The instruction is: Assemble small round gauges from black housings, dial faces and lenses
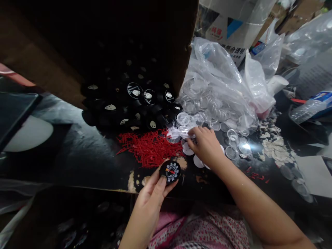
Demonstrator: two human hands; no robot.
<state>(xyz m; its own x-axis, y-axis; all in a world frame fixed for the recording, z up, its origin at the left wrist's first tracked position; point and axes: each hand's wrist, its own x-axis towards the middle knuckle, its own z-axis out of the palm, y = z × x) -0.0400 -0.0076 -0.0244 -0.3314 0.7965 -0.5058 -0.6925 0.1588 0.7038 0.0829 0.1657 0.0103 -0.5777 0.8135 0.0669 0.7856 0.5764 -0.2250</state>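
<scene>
My left hand (154, 193) grips a small round black dial gauge (169, 172) near the table's front edge, thumb on its side. Its face has white markings, a red pointer and a small orange-yellow part, and is turned up toward me. Over a pile of clear and white round pieces (181, 131), my right hand (206, 143) reaches with thumb and index finger apart; its other fingertips are partly hidden. White discs (198, 161) lie beneath that hand. A heap of red pointers (150, 147) spreads just beyond the gauge.
A tipped cardboard box (185, 58) holds many black round cases (155, 107) at its mouth. Clear round covers (192, 103) spill from a plastic bag (218, 65). Small pale metal plates (276, 147) lie to the right, near a white box (315, 173).
</scene>
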